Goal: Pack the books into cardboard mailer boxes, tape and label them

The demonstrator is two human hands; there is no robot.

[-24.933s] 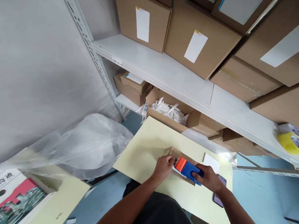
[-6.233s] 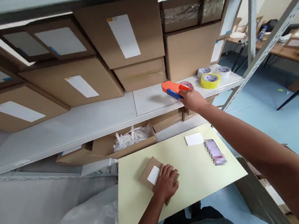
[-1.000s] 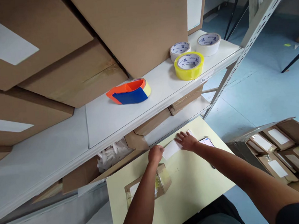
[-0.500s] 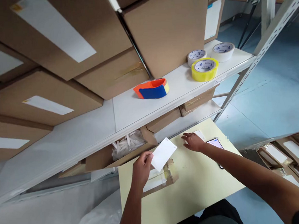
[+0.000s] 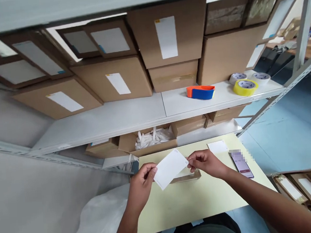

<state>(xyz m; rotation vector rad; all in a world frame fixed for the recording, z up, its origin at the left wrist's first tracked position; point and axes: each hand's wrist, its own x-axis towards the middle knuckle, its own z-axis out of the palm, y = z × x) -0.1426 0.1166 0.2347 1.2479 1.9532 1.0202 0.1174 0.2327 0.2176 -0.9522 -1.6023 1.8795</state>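
A white rectangular label sheet (image 5: 170, 168) is held tilted above the table. My left hand (image 5: 144, 179) pinches its left edge between thumb and fingers. At its right corner, the closed fingertips of my right hand (image 5: 205, 163) meet the sheet. Under the sheet lies a small cardboard box (image 5: 188, 178) with a white label on top, partly covered by the sheet and my right hand. A second white label sheet (image 5: 218, 146) rests flat near the table's back edge, beyond my right hand. To the right of it is a phone (image 5: 242, 165) with its screen lit.
The pale yellow table (image 5: 178, 210) abuts a metal shelf (image 5: 134, 114) stacked with labelled cartons. A tape dispenser (image 5: 201, 92) and yellow tape roll (image 5: 245, 88) sit on it. Below, an open carton (image 5: 157, 137) holds white wrapped pieces. Boxes (image 5: 301, 188) fill a carton at right.
My right hand has moved left from beside the sheet on the table to the corner of the held sheet. The camera view has turned left and up, showing more shelf.
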